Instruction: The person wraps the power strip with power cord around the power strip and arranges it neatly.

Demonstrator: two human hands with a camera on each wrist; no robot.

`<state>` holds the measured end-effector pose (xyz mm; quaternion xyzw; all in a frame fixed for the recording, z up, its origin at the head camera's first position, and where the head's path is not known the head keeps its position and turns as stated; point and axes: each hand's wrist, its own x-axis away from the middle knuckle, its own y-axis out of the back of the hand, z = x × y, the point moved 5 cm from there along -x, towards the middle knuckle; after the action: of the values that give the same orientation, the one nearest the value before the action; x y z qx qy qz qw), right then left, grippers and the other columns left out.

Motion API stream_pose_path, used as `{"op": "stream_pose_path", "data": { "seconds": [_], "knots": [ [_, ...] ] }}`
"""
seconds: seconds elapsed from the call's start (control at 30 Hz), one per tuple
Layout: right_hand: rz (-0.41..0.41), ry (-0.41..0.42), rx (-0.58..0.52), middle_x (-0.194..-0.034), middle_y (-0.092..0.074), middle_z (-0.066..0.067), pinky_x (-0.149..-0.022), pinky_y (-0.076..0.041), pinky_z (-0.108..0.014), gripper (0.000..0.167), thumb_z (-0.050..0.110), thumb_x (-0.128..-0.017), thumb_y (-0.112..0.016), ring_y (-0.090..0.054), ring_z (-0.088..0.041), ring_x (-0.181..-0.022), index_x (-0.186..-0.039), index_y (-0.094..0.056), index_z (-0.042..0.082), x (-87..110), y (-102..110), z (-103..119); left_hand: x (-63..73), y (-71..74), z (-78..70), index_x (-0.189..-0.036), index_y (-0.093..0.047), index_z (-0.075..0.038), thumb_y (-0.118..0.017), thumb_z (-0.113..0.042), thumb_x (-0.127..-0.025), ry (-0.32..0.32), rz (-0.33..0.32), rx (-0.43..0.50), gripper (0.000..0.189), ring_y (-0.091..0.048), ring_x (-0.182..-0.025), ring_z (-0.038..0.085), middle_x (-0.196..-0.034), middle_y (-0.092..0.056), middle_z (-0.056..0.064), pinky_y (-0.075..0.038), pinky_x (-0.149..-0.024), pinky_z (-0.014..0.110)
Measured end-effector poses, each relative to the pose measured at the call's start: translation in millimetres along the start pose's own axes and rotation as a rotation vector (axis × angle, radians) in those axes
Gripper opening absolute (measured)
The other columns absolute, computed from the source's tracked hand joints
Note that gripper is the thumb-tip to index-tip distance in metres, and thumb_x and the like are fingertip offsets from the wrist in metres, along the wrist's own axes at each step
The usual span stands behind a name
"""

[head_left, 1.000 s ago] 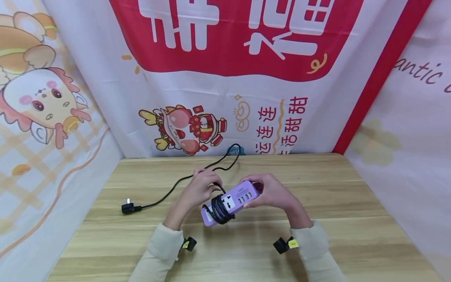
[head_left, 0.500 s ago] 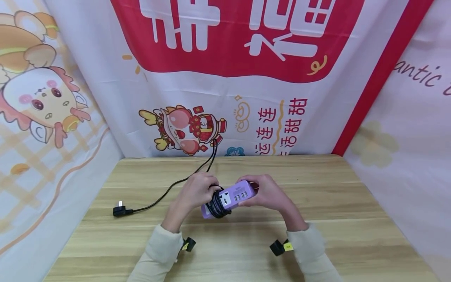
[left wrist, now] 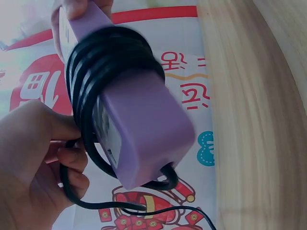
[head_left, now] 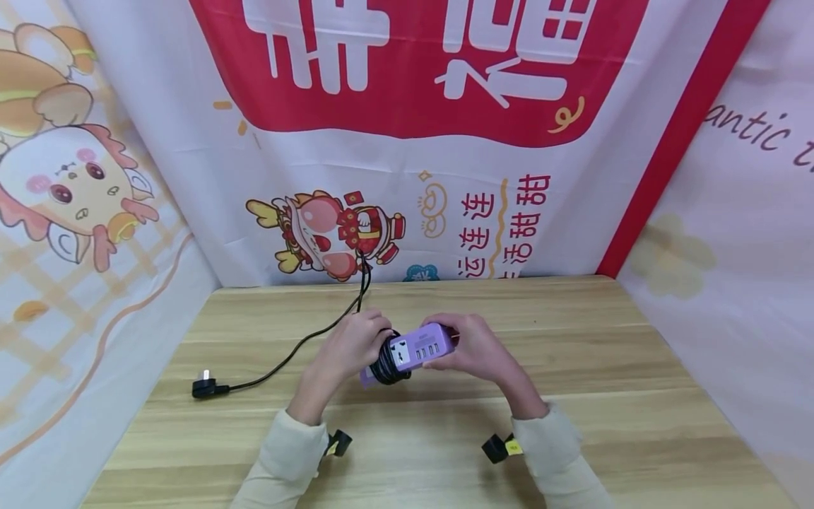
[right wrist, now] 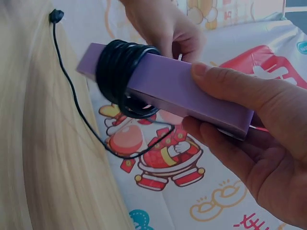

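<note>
A purple power strip point(head_left: 420, 348) with sockets and USB ports is held up over the table. My right hand point(head_left: 473, 346) grips its right end, thumb on one face and fingers on the other in the right wrist view. Several turns of black cord point(left wrist: 112, 60) wrap the strip near its other end, where the cord comes out. My left hand point(head_left: 356, 343) pinches the cord beside the wraps, with curled fingers point(left wrist: 72, 158) around it in the left wrist view. The free cord loops up behind the left hand and runs down to a black plug point(head_left: 205, 387) on the left.
The wooden table point(head_left: 572, 396) extends around both hands. A white and red printed cloth point(head_left: 407, 162) hangs behind its back edge, and printed cloths stand at both sides. Black cameras with yellow labels sit on both wrists.
My left hand, holding the cord, has moved slightly left and closer against the wraps. The free loop has swung left, and the plug has slid left. The strip has tilted flatter and shifted slightly left.
</note>
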<state>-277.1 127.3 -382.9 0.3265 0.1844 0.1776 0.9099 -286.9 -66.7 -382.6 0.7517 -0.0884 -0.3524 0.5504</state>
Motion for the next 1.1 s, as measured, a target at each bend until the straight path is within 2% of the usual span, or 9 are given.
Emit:
{"op": "stream_pose_path", "data": {
  "seconds": [0.13,0.27,0.37,0.5,0.67,0.8,1.1],
  "knots": [
    [-0.066,0.002,0.013,-0.110,-0.072,-0.002,-0.077,-0.059,-0.026,0.050,0.019,-0.071,-0.091,-0.067,-0.015,-0.093,-0.117,-0.069,0.017,0.0,1,-4,-2.3,0.6,-0.8,-0.097,-0.076,-0.008,-0.068,-0.017,-0.095,0.027,-0.007,-0.009,0.012,-0.068,-0.082,0.015,-0.092,-0.071,0.003,-0.058,-0.074,0.030],
    [-0.115,0.015,0.051,-0.113,-0.071,-0.005,-0.077,-0.060,-0.025,0.054,0.017,-0.071,-0.091,-0.068,-0.017,-0.096,-0.120,-0.068,0.012,-0.2,-1,-6,-3.0,1.3,-1.0,-0.098,-0.075,-0.008,-0.066,-0.021,-0.097,0.098,-0.008,-0.004,0.016,-0.067,-0.081,0.016,-0.093,-0.072,0.004,-0.059,-0.073,0.031],
    [-0.154,0.022,0.080,-0.113,-0.071,-0.006,-0.079,-0.060,-0.027,0.056,0.016,-0.071,-0.091,-0.069,-0.018,-0.096,-0.121,-0.067,0.010,-0.4,-2,-5,-3.5,1.4,-1.7,-0.099,-0.074,-0.006,-0.068,-0.021,-0.096,0.122,-0.019,0.010,0.016,-0.067,-0.081,0.017,-0.093,-0.072,0.006,-0.059,-0.073,0.033],
    [-0.179,0.023,0.110,-0.114,-0.071,-0.006,-0.084,-0.060,-0.032,0.055,0.016,-0.071,-0.091,-0.068,-0.019,-0.098,-0.120,-0.067,0.011,-0.2,-4,-4,-3.3,1.0,-3.5,-0.102,-0.073,-0.003,-0.072,-0.013,-0.091,0.106,-0.045,0.039,0.015,-0.070,-0.085,0.020,-0.096,-0.073,0.009,-0.060,-0.075,0.035],
    [-0.191,0.027,0.149,-0.114,-0.071,-0.006,-0.087,-0.059,-0.035,0.057,0.015,-0.070,-0.091,-0.068,-0.019,-0.100,-0.121,-0.067,0.010,0.1,-5,-2,-2.6,1.3,-3.7,-0.102,-0.074,-0.002,-0.072,-0.008,-0.089,0.136,-0.100,0.091,0.014,-0.071,-0.087,0.022,-0.098,-0.074,0.011,-0.060,-0.076,0.037],
    [-0.190,0.053,0.196,-0.114,-0.072,-0.005,-0.089,-0.059,-0.035,0.056,0.016,-0.069,-0.092,-0.068,-0.019,-0.100,-0.120,-0.068,0.011,-1.3,-7,-1,-2.5,1.3,-3.3,-0.101,-0.074,-0.003,-0.072,-0.008,-0.090,0.161,-0.126,0.093,0.012,-0.071,-0.085,0.021,-0.096,-0.074,0.010,-0.060,-0.075,0.036],
    [-0.186,0.031,0.245,-0.116,-0.071,-0.006,-0.093,-0.057,-0.037,0.057,0.018,-0.069,-0.092,-0.067,-0.020,-0.103,-0.121,-0.068,0.012,-3.4,-9,5,-2.8,4.8,-8.6,-0.100,-0.074,-0.004,-0.071,-0.007,-0.091,0.118,-0.169,0.076,0.010,-0.070,-0.080,0.019,-0.093,-0.073,0.009,-0.060,-0.072,0.033]
  ]
}}
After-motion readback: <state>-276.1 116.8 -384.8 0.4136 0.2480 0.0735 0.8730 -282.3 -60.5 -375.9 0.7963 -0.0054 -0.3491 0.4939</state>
